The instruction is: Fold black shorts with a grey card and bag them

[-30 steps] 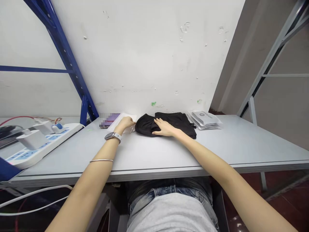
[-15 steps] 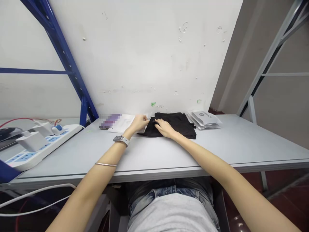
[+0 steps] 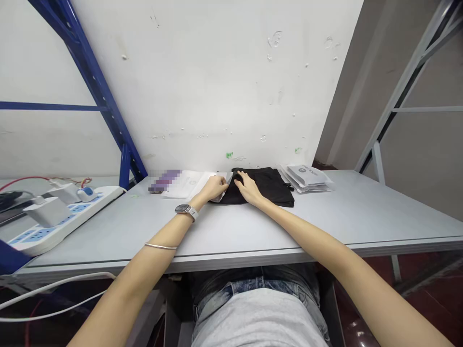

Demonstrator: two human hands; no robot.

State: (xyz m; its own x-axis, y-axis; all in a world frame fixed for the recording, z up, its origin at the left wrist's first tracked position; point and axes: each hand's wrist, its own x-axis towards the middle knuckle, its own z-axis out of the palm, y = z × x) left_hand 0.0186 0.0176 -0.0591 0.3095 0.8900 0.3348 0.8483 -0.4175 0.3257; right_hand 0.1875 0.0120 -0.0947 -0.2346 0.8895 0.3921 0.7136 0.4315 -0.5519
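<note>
A white wall panel [image 3: 224, 72] rises behind the counter's back edge. The pale counter [image 3: 361, 212] spans the view, with a blue metal frame [image 3: 97, 86] slanting up behind its left end. Near the front left corner, a white power strip [image 3: 77, 214] carries plugged-in chargers. By the back edge, around the middle, lies a folded black cloth [image 3: 267, 185]; a white plastic bag [image 3: 193, 183] overlaps its left end, though whether around or over it I cannot tell. White packets [image 3: 307, 177] are stacked to the right, near the back edge. The left hand's [image 3: 214, 188] fingers are curled closed on the bag's right edge. The right hand [image 3: 249, 189] rests on the cloth, fingers slightly parted about a raised fold; whether they grip it I cannot tell. A blurred purple item [image 3: 166, 180] sits left of the bag.
</note>
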